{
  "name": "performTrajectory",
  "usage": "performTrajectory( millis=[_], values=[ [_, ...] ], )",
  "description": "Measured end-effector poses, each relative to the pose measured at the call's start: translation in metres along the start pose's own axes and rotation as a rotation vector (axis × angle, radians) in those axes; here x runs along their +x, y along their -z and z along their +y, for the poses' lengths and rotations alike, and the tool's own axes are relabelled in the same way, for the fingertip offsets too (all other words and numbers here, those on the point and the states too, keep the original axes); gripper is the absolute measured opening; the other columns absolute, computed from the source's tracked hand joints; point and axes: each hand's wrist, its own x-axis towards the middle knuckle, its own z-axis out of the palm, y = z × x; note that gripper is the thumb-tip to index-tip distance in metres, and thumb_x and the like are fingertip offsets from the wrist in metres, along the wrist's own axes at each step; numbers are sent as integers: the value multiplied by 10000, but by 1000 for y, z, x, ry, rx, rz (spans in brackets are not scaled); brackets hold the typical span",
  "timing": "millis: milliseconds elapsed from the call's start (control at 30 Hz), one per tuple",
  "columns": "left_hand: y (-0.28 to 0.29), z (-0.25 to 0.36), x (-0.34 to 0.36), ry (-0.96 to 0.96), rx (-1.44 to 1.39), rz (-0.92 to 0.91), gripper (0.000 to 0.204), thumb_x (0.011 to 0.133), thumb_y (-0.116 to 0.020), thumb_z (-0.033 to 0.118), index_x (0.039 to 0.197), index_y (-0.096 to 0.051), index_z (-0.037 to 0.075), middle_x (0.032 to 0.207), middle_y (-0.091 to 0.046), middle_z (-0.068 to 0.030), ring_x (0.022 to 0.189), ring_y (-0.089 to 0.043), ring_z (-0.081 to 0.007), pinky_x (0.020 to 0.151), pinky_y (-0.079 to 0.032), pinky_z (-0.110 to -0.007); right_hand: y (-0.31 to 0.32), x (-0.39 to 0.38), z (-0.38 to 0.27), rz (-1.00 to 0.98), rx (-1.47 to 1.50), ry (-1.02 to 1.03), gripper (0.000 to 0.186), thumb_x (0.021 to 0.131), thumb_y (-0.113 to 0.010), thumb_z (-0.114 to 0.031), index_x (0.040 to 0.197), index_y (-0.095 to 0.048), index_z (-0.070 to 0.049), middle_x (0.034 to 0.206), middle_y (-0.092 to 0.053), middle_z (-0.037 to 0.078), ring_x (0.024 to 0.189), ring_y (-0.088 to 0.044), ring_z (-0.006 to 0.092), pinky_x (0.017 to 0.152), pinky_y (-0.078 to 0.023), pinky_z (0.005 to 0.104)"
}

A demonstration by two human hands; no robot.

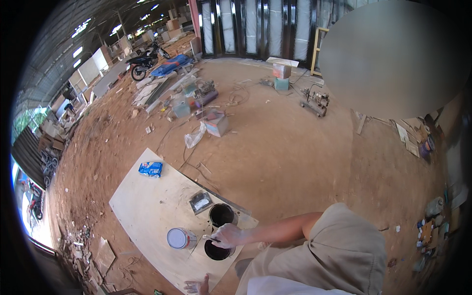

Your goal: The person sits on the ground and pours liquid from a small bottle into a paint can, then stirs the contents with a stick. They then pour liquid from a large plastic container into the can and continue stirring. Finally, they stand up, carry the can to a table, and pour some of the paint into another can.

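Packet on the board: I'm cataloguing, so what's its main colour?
The packet is mainly blue; see the head view.

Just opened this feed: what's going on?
The right hand holds a slim tool, too small to identify, over the near open can. The left hand, fingers spread, is at the board's near edge. The far open can sits just beyond; a pale-topped can stands left, a blue pack near the far corner.

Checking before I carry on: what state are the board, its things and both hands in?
Board: lying on the ground, dark-spotted
Farther dark can: upright, open
Nearer dark can: upright, open
Pale-topped can: upright; lid unclear
Blue packet: lying down; seal unclear
Dark-edged flat item: lying flat
Right hand: closed on a thin object
Left hand: open, fingers spread
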Motion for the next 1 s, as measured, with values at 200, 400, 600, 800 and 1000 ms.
performTrajectory(
  millis=[200,400,600,800,1000],
  values=[
    [-13,-17,9,-170,-12,-147,1357,739,-506,881,1537,25,-80,1636,63,-242,1496,85,-455,1191,-7,-600,-27,6,-7,274,133,120,299,901,-605,-384,870,-740,-119,743,-694,161,714,-686,349,659,-554,457],
    [-19,-61,22,-401,-162,-169,1358,741,-513,875,1534,30,-85,1635,73,-242,1495,90,-455,1196,0,-592,-13,4,-20,106,7,91,363,880,-616,-438,763,-689,-102,664,-659,159,626,-662,358,601,-529,477],
    [2,-8,-34,-35,-140,41,1458,651,-738,766,1549,183,78,1600,249,-230,1474,203,-456,1124,-6,-712,5,14,-9,159,-71,57,355,908,-590,-383,734,-703,-95,722,-687,134,746,-690,311,670,-551,436],
    [-10,-18,-47,-12,-203,91,1449,659,-752,736,1550,165,55,1598,248,-238,1470,212,-462,1111,-24,-733,-25,2,-22,146,170,173,316,876,-653,-380,760,-706,-90,726,-687,134,731,-686,322,648,-545,430],
    [-1,1,-66,5,-184,51,1512,609,-785,742,1543,172,36,1594,243,-256,1465,216,-472,1109,-32,-737,6,9,0,132,-99,142,331,877,-666,-379,758,-713,-74,726,-687,159,702,-686,334,624,-547,442]
  ],
)
